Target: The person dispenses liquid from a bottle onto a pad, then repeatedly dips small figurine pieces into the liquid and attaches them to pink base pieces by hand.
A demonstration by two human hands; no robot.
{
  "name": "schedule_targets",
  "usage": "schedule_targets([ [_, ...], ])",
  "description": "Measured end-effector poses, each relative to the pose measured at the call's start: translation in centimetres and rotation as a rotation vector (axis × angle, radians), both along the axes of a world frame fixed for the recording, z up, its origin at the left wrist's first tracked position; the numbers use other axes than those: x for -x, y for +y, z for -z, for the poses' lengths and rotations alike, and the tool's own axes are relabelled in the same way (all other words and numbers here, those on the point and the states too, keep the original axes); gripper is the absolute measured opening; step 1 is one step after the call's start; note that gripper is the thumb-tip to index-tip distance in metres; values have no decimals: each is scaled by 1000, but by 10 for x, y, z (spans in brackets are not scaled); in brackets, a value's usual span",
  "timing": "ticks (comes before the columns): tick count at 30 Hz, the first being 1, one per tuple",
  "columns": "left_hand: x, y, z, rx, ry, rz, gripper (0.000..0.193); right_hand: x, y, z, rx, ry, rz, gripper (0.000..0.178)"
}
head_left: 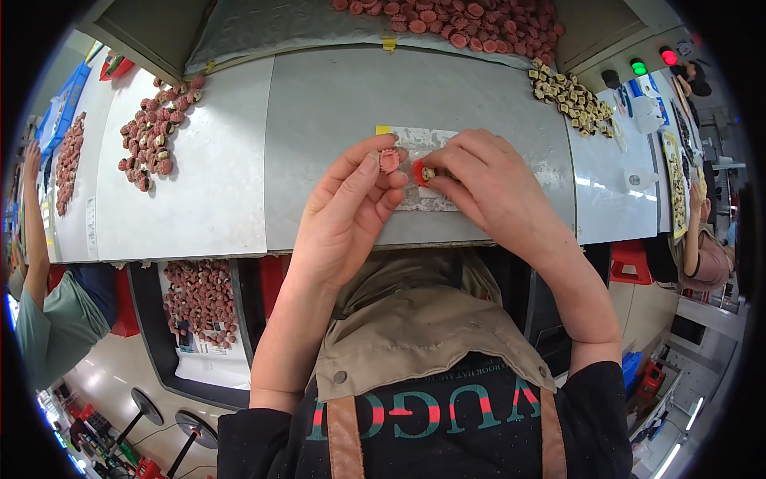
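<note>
The counter [335, 96] is a smooth grey top, its panels meeting in seams. Along its far edge lies a grey sheet [279, 24] bearing a heap of pink cups [479, 24], a machine housing [602, 32] at either end; the right one carries a green lamp [638, 67] and a red lamp [669, 56]. The room has a pale floor [120, 367] and red stools [630, 263]. One worker [68, 327] is at the left, another [708, 259] at the right.

Toward the counter's far right corner lie cream-and-brown pieces [574, 100]; near them stands a clear tub [638, 179]. Toward the far left corner spreads a pile of pink pieces [159, 132], with a second pile [70, 164] farther left, beside a blue crate [68, 104]. Below the near edge, left of the person, a black bin [148, 327] holds more pink pieces on paper.

A pale mat [415, 203] lies near the counter's near edge, the hands covering parts of it. Above its left side, the left hand [347, 195] pinches one pink cup [389, 160] between thumb and fingers. Just beside it, the right hand [495, 180] has thumb and fingers closed around a small dark-and-cream piece [429, 173], a red bit [418, 171] next to it; whether they are joined is unclear.
</note>
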State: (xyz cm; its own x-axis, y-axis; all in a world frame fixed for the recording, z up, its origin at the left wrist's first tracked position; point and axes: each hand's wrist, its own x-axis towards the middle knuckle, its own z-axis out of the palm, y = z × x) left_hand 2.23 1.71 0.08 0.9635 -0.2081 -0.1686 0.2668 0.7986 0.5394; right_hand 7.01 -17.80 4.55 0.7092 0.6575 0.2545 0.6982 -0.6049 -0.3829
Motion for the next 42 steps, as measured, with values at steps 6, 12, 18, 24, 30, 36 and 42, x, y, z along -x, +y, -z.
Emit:
schedule_targets([
  [6,-1,1,2,-4,-1,10,33,-1,3,4,14,-20,10,15],
  [12,0,-1,-1,-10,3,1,33,3,4,4,11,-18,15,15],
  [18,0,-1,1,-29,-20,13,33,5,-6,9,-268,344,160,17],
  [24,0,-7,-12,-98,23,26,31,13,-11,18,-579,576,227,18],
  [30,2,-9,-10,-217,-21,72,29,14,-8,10,-647,475,104,18],
  [36,2,-10,-7,-197,-34,83,29,12,5,4,-473,138,-17,18],
  [42,3,-16,-6,-297,-78,14,28,16,13,10,-614,244,71,19],
])
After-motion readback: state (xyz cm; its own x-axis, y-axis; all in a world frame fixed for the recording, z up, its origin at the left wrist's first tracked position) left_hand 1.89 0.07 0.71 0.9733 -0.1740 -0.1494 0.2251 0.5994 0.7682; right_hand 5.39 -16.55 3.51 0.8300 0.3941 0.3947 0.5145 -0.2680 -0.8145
